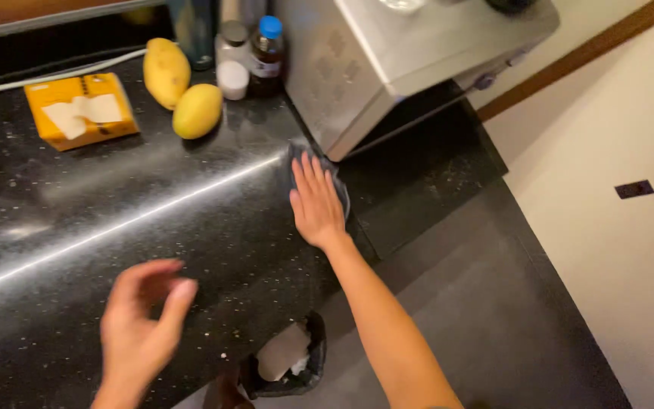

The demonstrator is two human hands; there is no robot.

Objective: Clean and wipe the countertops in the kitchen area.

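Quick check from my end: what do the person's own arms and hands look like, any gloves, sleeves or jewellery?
Both hands are bare, no gloves. The right hand and its forearm show no sleeve up to the frame edge, and no watch, ring or bracelet is visible. The left hand is motion-blurred; its wrist looks uncovered, but rings cannot be told.

Two bare forearms, sleeveless, ringless fingers (313, 170).

Dim warm light, bright glare streak across countertop (77, 227), motion-blurred left hand (141, 322).
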